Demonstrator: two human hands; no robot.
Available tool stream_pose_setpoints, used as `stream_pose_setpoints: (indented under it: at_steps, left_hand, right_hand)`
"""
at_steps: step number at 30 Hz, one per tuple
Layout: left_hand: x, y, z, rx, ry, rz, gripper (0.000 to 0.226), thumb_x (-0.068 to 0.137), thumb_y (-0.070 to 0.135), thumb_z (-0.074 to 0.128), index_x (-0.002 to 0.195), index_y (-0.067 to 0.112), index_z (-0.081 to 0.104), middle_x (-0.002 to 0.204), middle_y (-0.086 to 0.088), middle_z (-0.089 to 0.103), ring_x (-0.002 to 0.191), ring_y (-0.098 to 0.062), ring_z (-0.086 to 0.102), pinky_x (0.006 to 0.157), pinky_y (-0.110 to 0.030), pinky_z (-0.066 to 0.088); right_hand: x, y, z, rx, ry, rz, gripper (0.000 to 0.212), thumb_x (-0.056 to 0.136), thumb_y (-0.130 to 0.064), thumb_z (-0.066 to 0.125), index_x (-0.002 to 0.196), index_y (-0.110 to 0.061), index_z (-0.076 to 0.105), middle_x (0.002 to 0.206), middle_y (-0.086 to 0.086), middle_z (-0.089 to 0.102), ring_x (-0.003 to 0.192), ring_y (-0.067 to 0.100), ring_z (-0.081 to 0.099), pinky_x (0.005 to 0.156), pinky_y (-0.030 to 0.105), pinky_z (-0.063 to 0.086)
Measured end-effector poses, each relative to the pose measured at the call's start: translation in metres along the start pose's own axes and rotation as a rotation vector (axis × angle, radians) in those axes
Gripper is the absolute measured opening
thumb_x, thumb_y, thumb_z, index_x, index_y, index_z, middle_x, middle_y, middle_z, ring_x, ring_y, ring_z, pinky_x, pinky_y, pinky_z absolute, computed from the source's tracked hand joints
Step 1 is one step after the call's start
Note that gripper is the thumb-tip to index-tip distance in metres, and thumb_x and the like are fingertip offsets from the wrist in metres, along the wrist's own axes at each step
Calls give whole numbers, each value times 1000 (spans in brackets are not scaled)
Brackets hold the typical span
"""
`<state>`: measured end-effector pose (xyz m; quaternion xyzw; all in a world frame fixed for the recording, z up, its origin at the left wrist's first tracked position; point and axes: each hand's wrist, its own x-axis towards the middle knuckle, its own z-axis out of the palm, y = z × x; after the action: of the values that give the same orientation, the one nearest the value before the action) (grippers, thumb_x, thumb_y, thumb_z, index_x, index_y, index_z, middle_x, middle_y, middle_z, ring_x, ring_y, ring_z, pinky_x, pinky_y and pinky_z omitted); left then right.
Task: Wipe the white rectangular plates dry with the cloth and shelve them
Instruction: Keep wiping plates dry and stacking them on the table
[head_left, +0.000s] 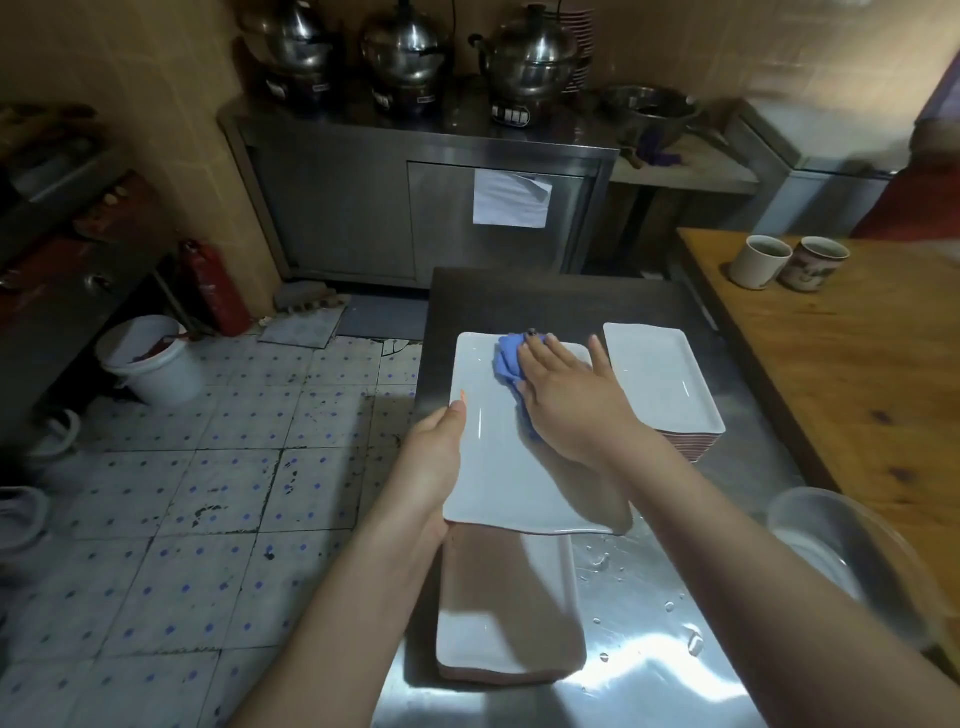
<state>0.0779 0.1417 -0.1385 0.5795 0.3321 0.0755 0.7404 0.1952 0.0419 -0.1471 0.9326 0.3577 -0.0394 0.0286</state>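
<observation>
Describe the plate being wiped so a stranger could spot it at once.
Start at the steel table in the room's middle. The plate being wiped is between the far stack and the near stack, its edge held by the left hand. Only it has the blue cloth pressed on it by the right hand.

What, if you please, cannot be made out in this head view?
Head view:
Blue cloth: mostly under the right hand.
Left hand: fingers hidden beneath the held plate.
Near stack: far end covered by the held plate.
Clear bowl: blurred, partly behind the right forearm.
</observation>
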Motion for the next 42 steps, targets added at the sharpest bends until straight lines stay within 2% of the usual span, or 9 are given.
stream_pose_setpoints:
  at_steps: [5, 10, 13, 16, 24, 28, 31, 37, 42]
  left_hand:
    - [4, 9, -8, 2, 63, 17, 33, 101, 27, 37, 76, 18, 57, 67, 1, 63, 51, -13, 61, 39, -13, 45]
    - [9, 16, -13, -17, 139, 7, 28, 101, 31, 39, 87, 14, 57, 69, -1, 59, 54, -17, 57, 32, -14, 42]
    - [12, 16, -14, -25, 151, -7, 26, 101, 32, 38, 97, 14, 57, 72, -2, 60, 58, -18, 57, 37, -19, 46]
    - [14, 12, -11, -29, 147, 1, 28, 101, 33, 37, 107, 15, 58, 77, -1, 61, 63, -18, 59, 53, -23, 48]
    - [-1, 1, -3, 19, 82, 52, 25, 101, 28, 37, 92, 19, 59, 74, 4, 64, 61, -10, 61, 45, -15, 48]
    - [5, 11, -11, -9, 140, 62, 25, 101, 29, 39, 103, 16, 60, 74, 2, 63, 59, -13, 60, 43, -17, 48]
    - [9, 15, -14, -18, 165, 79, 24, 101, 29, 40, 90, 17, 58, 70, 2, 60, 46, -11, 60, 35, -14, 44]
    - [9, 6, 0, 61, 95, 105, 25, 101, 30, 37, 103, 18, 59, 78, 2, 63, 65, -13, 60, 57, -21, 48]
    - [2, 1, 12, 73, 10, 111, 27, 101, 27, 39, 82, 24, 58, 76, 8, 62, 66, -8, 59, 55, -17, 47]
  right_hand:
    - [-33, -9, 9, 52, 36, 32, 77, 84, -40, -11, 150, -12, 16, 159, 2, 12, 147, 17, 5, 116, 41, 1]
    - [-62, -29, 17, 268, -72, -15, 51, 103, -28, 19, 151, -13, 12, 160, 1, 5, 147, 15, -1, 116, 35, 5]
    - [-61, -27, 21, 323, -35, -46, 64, 91, -42, 1, 145, -17, 23, 158, -1, 16, 147, 13, 5, 114, 38, 11]
    - [-50, -23, 26, 229, -28, -31, 67, 90, -43, -3, 149, -18, 15, 159, -3, 9, 147, 12, 2, 116, 41, 4]
    - [6, 6, 22, 237, 59, 147, 50, 103, -32, 18, 149, -13, 15, 160, 3, 9, 147, 21, 3, 118, 43, 4]
    - [-34, -15, 25, 315, 17, 48, 53, 103, -31, 22, 151, -14, 8, 160, 1, 1, 147, 16, -4, 117, 39, 0]
    - [-70, -33, 24, 436, -49, 2, 53, 104, -29, 22, 152, -17, 5, 160, -4, -1, 146, 11, -8, 117, 37, -2]
    - [-50, -16, 34, 281, 10, 105, 59, 97, -35, 4, 152, -15, 5, 160, -3, 1, 147, 12, -4, 116, 40, -1]
    - [-8, 21, 17, 287, 103, 228, 49, 103, -31, 16, 149, -14, 19, 159, 1, 12, 147, 19, 5, 117, 41, -2]
